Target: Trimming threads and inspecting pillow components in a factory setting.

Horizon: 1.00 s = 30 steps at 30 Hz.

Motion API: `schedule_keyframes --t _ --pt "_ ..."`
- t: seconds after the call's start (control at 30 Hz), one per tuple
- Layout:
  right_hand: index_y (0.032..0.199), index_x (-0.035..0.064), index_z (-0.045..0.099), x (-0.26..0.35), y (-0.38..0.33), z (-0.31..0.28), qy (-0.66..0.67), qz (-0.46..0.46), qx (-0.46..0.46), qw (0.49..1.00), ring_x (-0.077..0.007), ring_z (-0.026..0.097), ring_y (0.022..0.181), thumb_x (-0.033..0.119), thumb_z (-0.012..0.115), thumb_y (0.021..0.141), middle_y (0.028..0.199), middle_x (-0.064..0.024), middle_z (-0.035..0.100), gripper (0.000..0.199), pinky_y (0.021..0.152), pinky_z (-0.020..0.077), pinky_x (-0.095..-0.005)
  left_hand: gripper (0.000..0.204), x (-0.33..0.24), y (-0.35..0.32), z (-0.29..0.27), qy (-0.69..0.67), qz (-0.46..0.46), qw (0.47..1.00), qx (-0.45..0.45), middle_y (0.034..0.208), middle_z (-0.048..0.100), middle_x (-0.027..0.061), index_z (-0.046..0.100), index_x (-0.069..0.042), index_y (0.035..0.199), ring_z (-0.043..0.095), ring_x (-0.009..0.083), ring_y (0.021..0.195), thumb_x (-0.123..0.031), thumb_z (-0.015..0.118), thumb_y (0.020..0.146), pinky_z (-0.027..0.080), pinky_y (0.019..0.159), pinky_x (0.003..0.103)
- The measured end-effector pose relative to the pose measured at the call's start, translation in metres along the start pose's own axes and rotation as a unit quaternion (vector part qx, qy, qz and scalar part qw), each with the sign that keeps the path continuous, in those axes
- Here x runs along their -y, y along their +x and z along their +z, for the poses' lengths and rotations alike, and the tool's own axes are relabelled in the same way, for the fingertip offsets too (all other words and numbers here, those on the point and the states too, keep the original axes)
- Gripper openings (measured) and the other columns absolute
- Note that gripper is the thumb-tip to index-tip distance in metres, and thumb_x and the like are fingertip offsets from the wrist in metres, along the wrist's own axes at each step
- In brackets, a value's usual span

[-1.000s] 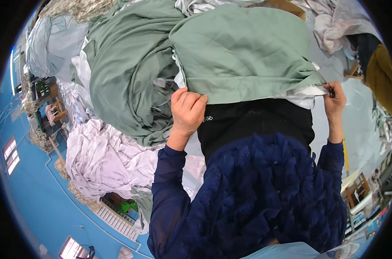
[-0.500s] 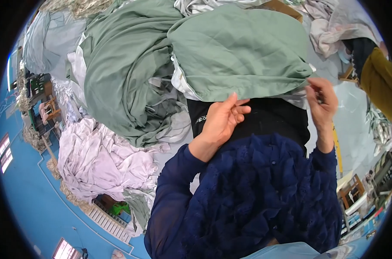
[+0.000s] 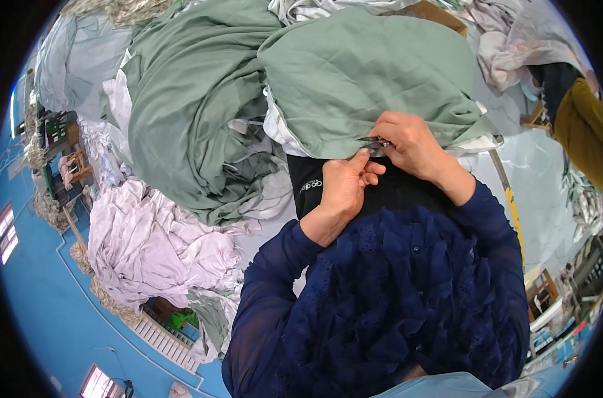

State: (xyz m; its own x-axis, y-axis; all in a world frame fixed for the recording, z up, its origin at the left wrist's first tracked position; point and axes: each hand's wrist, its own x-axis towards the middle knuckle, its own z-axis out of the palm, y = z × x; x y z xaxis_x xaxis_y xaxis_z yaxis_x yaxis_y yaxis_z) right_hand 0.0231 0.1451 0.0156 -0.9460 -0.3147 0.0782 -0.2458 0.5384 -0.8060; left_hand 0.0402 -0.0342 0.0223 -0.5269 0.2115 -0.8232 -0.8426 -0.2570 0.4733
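Observation:
A sage-green cloth [image 3: 374, 73] with white showing along its borders lies spread in front of me, its near edge over my black apron [image 3: 401, 182]. My right hand [image 3: 407, 142] is closed on small dark thread snips [image 3: 374, 142], whose blades point left at the cloth's near edge. Just below the blades, my left hand [image 3: 344, 189] has its thumb and fingers pinched together at that same edge. Whatever sits between those left fingertips is too small or hidden to make out.
A large heap of green cloth [image 3: 188, 113] is piled to the left, with pale pink cloth [image 3: 162, 245] nearer me. At the far right hang a mustard cloth [image 3: 583, 123] and a whitish one [image 3: 507, 53]. A yellow strip [image 3: 514, 219] runs down the right side.
My right hand has come left from the cloth's right corner to its near edge, and the snips now show clearly. The left hand has shifted slightly down and right.

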Motion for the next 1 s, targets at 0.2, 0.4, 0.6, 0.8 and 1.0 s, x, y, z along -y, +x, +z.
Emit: schedule_keyframes --t 0.2,0.4,0.6,0.8,1.0 --pt "0.088 0.0015 0.064 -0.01 0.002 -0.032 0.07 0.051 -0.161 0.983 -0.0161 0.057 0.066 -0.004 0.066 0.082 0.076 -0.0041 0.061 0.008 0.059 0.0439 -0.0291 0.023 0.0 0.004 -0.002 0.007 -0.004 1.0 0.001 0.075 0.068 0.0175 0.061 0.005 0.094 0.057 0.0158 0.052 -0.018 0.062 0.096 0.041 0.049 0.024" --pt "0.097 0.0025 0.071 -0.071 0.014 -0.136 -0.008 0.181 -0.337 0.924 -0.0022 0.045 0.063 0.013 0.066 0.093 0.073 0.0059 0.059 0.013 0.055 0.0344 -0.02 0.026 -0.006 -0.002 -0.001 -0.013 -0.013 1.0 0.014 0.078 0.069 0.0178 0.061 0.006 0.095 0.06 0.0167 0.057 -0.021 0.063 0.096 0.046 0.052 0.025" --pt "0.128 0.009 0.059 -0.116 0.051 -0.195 -0.12 0.13 -0.306 0.935 -0.0171 0.064 0.075 0.029 0.065 0.091 0.093 -0.011 0.065 0.043 0.066 0.0517 -0.0266 0.027 -0.012 -0.005 0.004 0.0 -0.022 0.999 0.05 0.091 0.069 0.0187 0.061 0.008 0.104 0.065 0.0176 0.066 -0.018 0.061 0.097 0.049 0.054 0.025" --pt "0.111 0.0077 0.066 -0.038 0.012 -0.106 -0.086 0.116 -0.161 0.976 -0.0109 0.055 0.065 0.005 0.073 0.077 0.086 -0.0034 0.065 0.035 0.056 0.0421 -0.0254 0.011 -0.025 -0.022 -0.011 0.269 0.074 0.944 0.179 0.094 0.068 0.0061 0.069 0.001 0.093 0.063 0.0097 0.071 -0.008 0.063 0.093 0.047 0.061 0.021" --pt "0.111 0.0078 0.063 0.019 -0.011 -0.02 -0.03 0.061 0.027 0.997 -0.0265 0.063 0.076 0.01 0.083 0.064 0.103 -0.0094 0.061 0.052 0.064 0.0513 -0.0357 0.011 -0.056 -0.018 -0.032 0.446 0.521 0.728 -0.011 0.084 0.062 0.0125 0.064 0.001 0.085 0.06 0.0252 0.063 0.006 0.063 0.075 0.047 0.057 0.028"
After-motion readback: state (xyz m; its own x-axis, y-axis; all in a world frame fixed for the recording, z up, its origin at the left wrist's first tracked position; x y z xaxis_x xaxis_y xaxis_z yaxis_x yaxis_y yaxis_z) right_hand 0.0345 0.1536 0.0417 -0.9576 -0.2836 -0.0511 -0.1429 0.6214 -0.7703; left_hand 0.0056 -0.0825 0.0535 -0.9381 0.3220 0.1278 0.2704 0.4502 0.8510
